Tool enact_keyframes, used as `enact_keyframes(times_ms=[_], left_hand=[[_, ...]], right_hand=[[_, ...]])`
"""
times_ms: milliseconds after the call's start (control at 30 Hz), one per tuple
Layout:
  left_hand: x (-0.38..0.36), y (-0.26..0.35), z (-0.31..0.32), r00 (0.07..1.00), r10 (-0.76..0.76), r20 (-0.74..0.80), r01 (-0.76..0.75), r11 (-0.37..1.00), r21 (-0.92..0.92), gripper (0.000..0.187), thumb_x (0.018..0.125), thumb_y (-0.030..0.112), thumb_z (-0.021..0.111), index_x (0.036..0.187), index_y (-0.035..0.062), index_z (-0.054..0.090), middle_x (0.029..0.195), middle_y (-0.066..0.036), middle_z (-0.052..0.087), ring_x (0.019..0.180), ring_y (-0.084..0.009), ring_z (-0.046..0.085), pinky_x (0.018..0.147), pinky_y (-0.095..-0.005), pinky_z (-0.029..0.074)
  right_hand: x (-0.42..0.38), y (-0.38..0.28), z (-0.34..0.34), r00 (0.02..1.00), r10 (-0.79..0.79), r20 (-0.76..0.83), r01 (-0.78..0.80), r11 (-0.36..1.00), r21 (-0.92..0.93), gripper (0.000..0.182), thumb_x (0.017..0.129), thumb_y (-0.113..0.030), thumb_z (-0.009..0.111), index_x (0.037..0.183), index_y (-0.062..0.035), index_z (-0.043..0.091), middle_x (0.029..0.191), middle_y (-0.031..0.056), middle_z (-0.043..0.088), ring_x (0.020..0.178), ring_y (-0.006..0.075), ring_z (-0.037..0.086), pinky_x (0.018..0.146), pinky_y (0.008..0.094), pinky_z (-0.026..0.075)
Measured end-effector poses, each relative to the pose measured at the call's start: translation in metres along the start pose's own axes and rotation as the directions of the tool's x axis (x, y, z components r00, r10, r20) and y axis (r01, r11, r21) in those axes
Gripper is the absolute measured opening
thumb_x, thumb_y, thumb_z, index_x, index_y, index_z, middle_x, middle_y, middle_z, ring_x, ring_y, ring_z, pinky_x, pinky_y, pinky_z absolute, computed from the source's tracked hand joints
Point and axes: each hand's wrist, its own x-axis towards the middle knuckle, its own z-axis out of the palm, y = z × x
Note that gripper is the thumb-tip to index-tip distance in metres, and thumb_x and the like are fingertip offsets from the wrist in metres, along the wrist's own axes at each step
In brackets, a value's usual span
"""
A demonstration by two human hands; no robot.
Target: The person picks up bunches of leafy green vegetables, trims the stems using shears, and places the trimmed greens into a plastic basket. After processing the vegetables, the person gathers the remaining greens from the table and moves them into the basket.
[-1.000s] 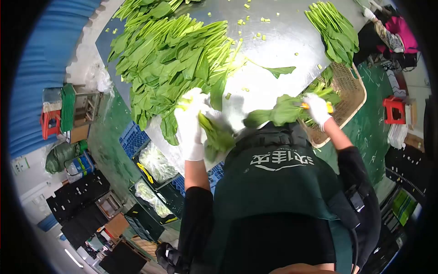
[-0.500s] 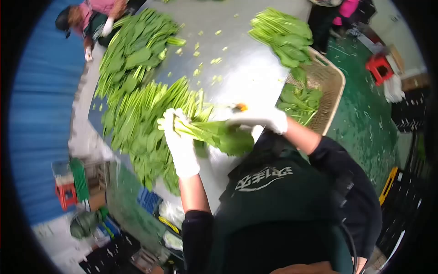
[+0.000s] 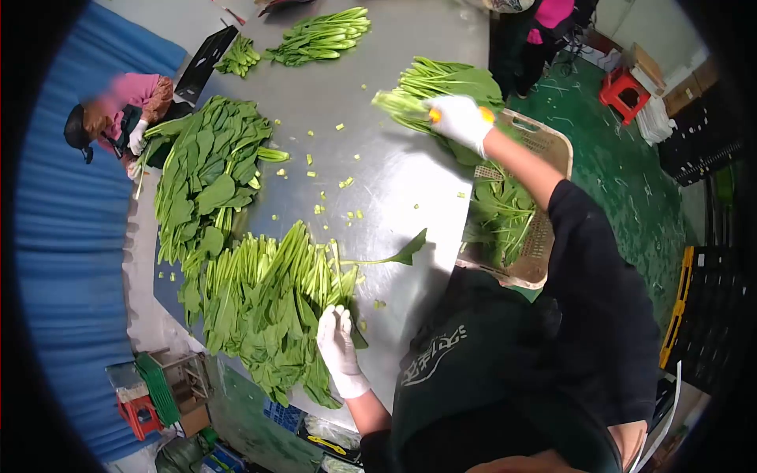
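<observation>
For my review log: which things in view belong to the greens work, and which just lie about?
In the job, apparently:
- near pile of greens
- orange-handled tool in the right hand
- cut stem pieces
- metal table
- basket holding leaves

Lying about, apparently:
- red stools
- cardboard boxes

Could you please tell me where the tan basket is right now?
In the head view, the tan basket is on the person's right, beside the right edge of the metal table, just below the outstretched right hand.
</observation>
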Motion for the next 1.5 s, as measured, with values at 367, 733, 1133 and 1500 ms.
enact_keyframes(times_ms=[367,733,1133,1500], left_hand=[[0.068,0.065,0.031,0.674,0.669,0.313,-0.155,-0.287,0.945,0.081,0.062,0.020,0.080,0.129,-0.0012,0.041,0.129,-0.022,0.047,0.122,-0.0350,0.042,0.104,-0.0426,0.031],[0.122,0.062,0.003,0.862,0.383,0.332,0.051,-0.718,0.694,0.046,0.060,0.033,0.080,0.091,0.0084,0.056,0.090,-0.008,0.058,0.085,-0.0252,0.058,0.069,-0.0340,0.050],[-0.039,-0.079,-0.015,0.983,0.152,0.108,-0.020,-0.493,0.870,0.081,0.069,0.032,0.070,0.134,-0.0009,0.035,0.141,-0.021,0.033,0.103,-0.0304,0.050,0.080,-0.0357,0.049],[-0.109,-0.082,-0.088,0.920,0.328,0.217,-0.140,-0.243,0.960,0.063,0.076,0.022,0.065,0.129,-0.0008,0.042,0.140,-0.019,0.035,0.124,-0.0378,0.038,0.102,-0.0441,0.035]], right_hand=[[0.042,-0.016,0.079,0.982,0.040,0.183,-0.059,0.993,0.102,0.060,0.067,-0.018,0.074,0.123,-0.0080,0.053,0.118,0.0119,0.058,0.102,0.0306,0.056,0.086,0.0358,0.048],[-0.148,-0.140,0.191,0.753,-0.449,0.480,0.321,0.889,0.328,0.021,0.073,-0.006,0.057,0.093,-0.0054,0.060,0.093,0.0116,0.060,0.083,0.0301,0.061,0.071,0.0380,0.049],[-0.167,-0.051,0.101,0.916,-0.062,0.396,-0.002,0.987,0.160,0.021,0.075,-0.013,0.064,0.095,-0.0065,0.063,0.089,0.0137,0.062,0.077,0.0325,0.062,0.070,0.0393,0.050],[-0.154,-0.167,0.151,0.811,-0.365,0.458,0.158,0.890,0.429,0.019,0.079,-0.011,0.059,0.096,-0.0045,0.063,0.089,0.0172,0.061,0.085,0.0334,0.058,0.076,0.0386,0.046]])
